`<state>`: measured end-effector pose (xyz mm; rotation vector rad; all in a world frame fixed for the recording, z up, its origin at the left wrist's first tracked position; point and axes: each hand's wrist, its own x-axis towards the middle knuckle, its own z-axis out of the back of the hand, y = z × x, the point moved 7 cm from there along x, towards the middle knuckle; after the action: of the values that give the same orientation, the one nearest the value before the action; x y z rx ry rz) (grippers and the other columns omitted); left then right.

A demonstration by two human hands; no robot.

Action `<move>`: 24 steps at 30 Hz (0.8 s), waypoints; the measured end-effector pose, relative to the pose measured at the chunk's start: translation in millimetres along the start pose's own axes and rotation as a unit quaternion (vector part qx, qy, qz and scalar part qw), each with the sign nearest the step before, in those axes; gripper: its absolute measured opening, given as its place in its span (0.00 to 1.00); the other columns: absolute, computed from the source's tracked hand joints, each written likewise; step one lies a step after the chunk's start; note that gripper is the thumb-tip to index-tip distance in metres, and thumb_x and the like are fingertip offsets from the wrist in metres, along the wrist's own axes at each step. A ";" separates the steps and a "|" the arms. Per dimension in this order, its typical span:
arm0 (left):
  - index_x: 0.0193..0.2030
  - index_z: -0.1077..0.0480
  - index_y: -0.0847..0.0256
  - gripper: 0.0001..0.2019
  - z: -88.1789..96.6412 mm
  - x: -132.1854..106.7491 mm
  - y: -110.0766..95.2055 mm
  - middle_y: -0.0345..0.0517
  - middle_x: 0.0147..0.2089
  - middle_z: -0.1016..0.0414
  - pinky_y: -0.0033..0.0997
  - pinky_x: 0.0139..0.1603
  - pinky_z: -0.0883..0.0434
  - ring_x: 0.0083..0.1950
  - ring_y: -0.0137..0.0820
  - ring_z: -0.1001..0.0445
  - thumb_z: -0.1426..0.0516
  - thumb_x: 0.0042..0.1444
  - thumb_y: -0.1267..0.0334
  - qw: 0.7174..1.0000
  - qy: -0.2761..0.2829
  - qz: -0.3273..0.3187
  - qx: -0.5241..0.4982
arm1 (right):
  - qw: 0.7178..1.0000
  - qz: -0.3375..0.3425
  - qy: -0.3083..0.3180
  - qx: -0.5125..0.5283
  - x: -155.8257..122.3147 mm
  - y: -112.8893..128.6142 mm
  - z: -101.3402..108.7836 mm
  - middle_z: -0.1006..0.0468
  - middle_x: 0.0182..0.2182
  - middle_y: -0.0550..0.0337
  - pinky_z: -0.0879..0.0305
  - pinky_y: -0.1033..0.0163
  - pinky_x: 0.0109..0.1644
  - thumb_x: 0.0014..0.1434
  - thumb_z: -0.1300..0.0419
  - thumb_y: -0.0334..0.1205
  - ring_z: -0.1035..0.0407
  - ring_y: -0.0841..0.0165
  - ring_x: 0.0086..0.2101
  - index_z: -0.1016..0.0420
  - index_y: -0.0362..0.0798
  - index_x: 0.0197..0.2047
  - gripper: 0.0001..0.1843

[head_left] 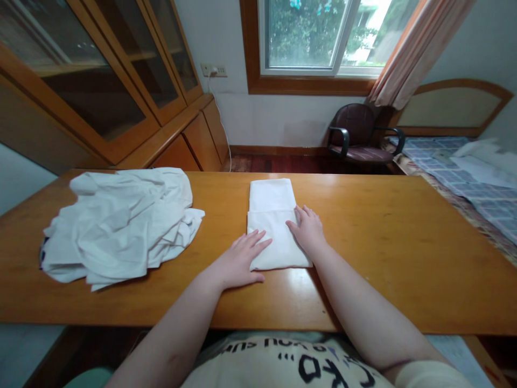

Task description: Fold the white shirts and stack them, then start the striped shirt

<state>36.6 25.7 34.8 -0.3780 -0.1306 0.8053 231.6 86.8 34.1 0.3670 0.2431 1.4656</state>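
Note:
A folded white cloth (271, 215) lies flat in the middle of the wooden table (383, 253), its near half doubled over. My left hand (241, 261) rests flat on its near left corner, fingers stretched out. On the right side of the fold lies my right hand (307, 228), palm down with fingers spread. Neither hand grips anything. A crumpled heap of white cloths (121, 226) lies on the table to the left, well apart from my hands.
A wooden cabinet with glass doors (100, 81) stands at the back left. Beyond the table are a dark armchair (359, 137), a window (319, 35) with a curtain, and a bed (472, 178) at the right.

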 end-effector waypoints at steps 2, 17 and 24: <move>0.67 0.45 0.54 0.42 -1.0 -9.9 -4.9 0.54 0.70 0.48 0.52 0.65 0.43 0.69 0.49 0.48 0.34 0.46 0.57 0.999 -0.016 0.022 0.041 | 0.999 0.044 0.007 -0.009 -11.6 12.4 11.8 0.38 0.62 0.43 0.47 0.49 0.62 0.60 0.44 0.45 0.41 0.53 0.59 0.36 0.42 0.62 0.29; 0.47 0.28 0.58 0.12 -7.7 -33.7 -7.1 0.54 0.52 0.24 0.40 0.47 0.26 0.48 0.38 0.23 0.50 0.61 0.69 0.990 -0.087 -0.029 0.108 | 0.929 0.362 0.075 -0.001 -83.3 7.3 -3.5 0.35 0.60 0.40 0.41 0.49 0.61 0.59 0.43 0.44 0.38 0.56 0.59 0.38 0.40 0.63 0.31; 0.46 0.28 0.56 0.12 6.1 -32.9 0.8 0.46 0.48 0.22 0.31 0.49 0.27 0.48 0.31 0.23 0.52 0.63 0.67 0.994 -0.107 -0.003 -0.037 | 0.908 0.408 0.082 0.039 -87.4 1.2 11.9 0.32 0.59 0.44 0.40 0.52 0.61 0.48 0.44 0.29 0.37 0.59 0.58 0.33 0.42 0.57 0.30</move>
<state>11.8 4.2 41.1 -0.3605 -0.3617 0.8350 226.7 -1.1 40.1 0.4348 0.2995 2.3266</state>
